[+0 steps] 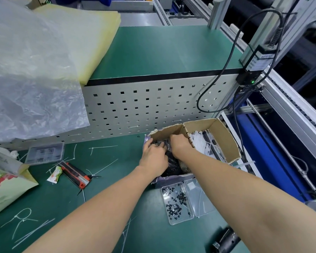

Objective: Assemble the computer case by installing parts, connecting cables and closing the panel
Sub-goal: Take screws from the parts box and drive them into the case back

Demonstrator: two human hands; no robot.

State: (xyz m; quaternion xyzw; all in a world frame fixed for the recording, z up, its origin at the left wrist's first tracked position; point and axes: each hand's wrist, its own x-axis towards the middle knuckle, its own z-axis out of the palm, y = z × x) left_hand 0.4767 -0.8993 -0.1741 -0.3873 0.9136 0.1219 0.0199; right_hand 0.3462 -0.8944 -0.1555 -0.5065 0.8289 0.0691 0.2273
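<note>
Fetching parts, it seems: your left hand (153, 156) and right hand (179, 146) grip the bag (171, 166) in the box (224, 137); next, open it.

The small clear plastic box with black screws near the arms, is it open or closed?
Open. Its lid lies flat on the green mat beside the tray half holding the black screws.

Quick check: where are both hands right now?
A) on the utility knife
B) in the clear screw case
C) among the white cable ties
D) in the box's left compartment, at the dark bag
D: the left hand and right hand both reach into the left compartment of the cardboard box, at the dark bag; the cable ties lie in the other compartment.
</note>
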